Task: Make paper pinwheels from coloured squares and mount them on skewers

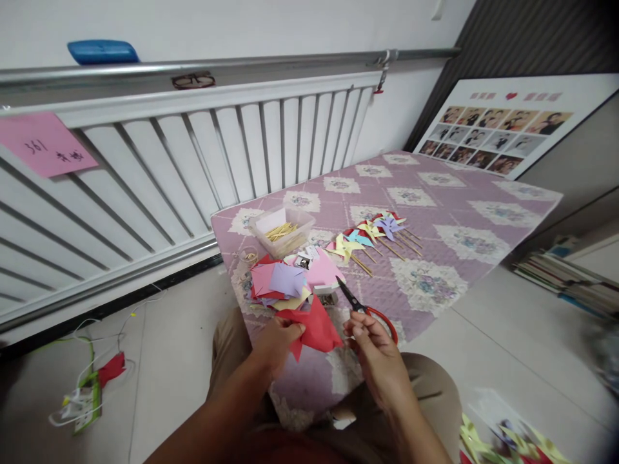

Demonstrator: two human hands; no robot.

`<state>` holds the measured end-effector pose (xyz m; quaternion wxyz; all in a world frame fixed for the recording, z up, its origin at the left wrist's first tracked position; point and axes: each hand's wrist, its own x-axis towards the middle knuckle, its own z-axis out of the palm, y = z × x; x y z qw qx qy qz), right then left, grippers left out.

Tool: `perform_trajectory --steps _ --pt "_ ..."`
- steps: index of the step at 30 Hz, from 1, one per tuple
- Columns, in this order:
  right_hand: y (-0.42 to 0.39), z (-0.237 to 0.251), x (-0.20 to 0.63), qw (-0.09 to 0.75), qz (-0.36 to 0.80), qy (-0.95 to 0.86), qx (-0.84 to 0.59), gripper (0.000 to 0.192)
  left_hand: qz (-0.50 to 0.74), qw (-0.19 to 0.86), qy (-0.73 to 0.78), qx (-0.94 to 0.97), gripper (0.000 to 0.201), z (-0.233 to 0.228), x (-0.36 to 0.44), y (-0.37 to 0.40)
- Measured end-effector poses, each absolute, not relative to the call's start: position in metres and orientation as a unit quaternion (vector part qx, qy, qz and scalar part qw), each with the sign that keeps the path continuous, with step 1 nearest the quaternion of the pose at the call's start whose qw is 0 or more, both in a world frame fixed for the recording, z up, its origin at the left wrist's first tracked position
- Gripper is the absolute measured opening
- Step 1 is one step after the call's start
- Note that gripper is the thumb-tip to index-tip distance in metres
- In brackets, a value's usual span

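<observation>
While the left hand point(276, 340) pinches a red paper point(315, 325), the right hand point(374, 351) (fingers curled) grips red-handled scissors point(360, 305), blades closed, above the bench point(435, 212).

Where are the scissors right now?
In the head view, the scissors are in the right hand, low and right of centre, blades pointing toward the red paper held by the left hand.

One head-worn camera looks forward and down, close over the lap, across the quilted mat point(435, 258) toward the radiator point(193, 161).
</observation>
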<state>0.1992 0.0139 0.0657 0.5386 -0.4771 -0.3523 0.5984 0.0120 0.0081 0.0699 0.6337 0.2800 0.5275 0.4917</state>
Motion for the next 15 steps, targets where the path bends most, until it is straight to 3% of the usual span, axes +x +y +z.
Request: perform_trajectory --steps 5,9,15 --pt "0.015 0.077 0.217 0.407 0.562 -0.586 -0.418 0.021 0.47 0.69 0.47 0.287 0.017 0.073 0.004 0.009" --pt "0.011 0.102 0.217 0.302 0.539 -0.7 -0.358 0.022 0.448 0.708 0.452 0.307 0.017 0.084 -0.001 0.007" --pt "0.013 0.127 0.207 0.247 0.452 -0.79 -0.333 0.017 0.404 0.698 0.463 0.369 0.01 0.088 -0.006 0.004"
